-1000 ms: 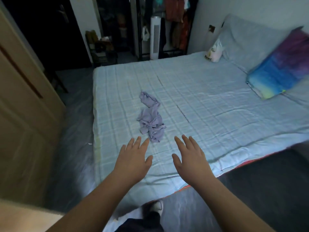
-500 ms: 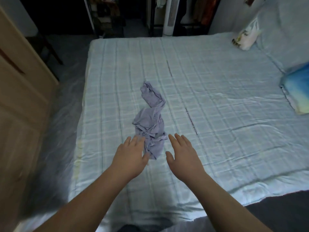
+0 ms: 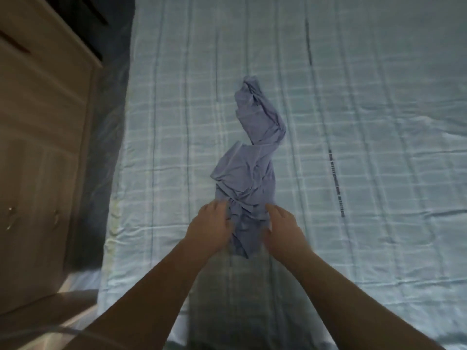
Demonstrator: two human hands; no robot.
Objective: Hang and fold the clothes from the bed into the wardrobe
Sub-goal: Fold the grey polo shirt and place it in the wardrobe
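A crumpled lavender garment point(image 3: 245, 173) lies on the bed point(image 3: 379, 122), toward its near left corner, with a twisted tail trailing away across the checked sheet. The left hand point(image 3: 211, 223) and right hand point(image 3: 283, 228) flank its near end, fingers curled into the folds. The lift would likely go best with separate edges found, raised and shaken, so the twist falls out before folding. Half a second earlier both hands hovered flat and spread, short of the cloth; now they grip it.

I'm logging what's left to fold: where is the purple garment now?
Head view, centre: the purple garment lies crumpled on the checked bedsheet, its near end between the left hand and right hand.
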